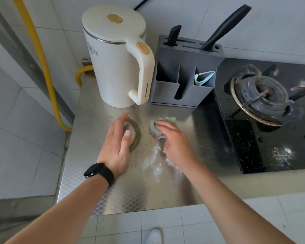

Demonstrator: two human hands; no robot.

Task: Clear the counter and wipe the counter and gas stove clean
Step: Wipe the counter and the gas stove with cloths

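White-tiled walls enclose a patterned stainless-steel surface (113,196), with a black glass gas stove (245,147) set in at its right. Your left hand (117,140), a black smartwatch (99,173) on the wrist, lies flat with fingers straight and together, partly over a brown ring (136,132) on the steel; whether that is a stain or a loose object cannot be told. Your right hand (174,140), slightly blurred, presses extended fingers down on a crumpled green and purple cloth (154,128) just beside the ring. A smear of white powder (155,164) lies on the steel between your wrists. Behind stand a cream electric kettle (116,67) and a grey plastic knife block (187,67).
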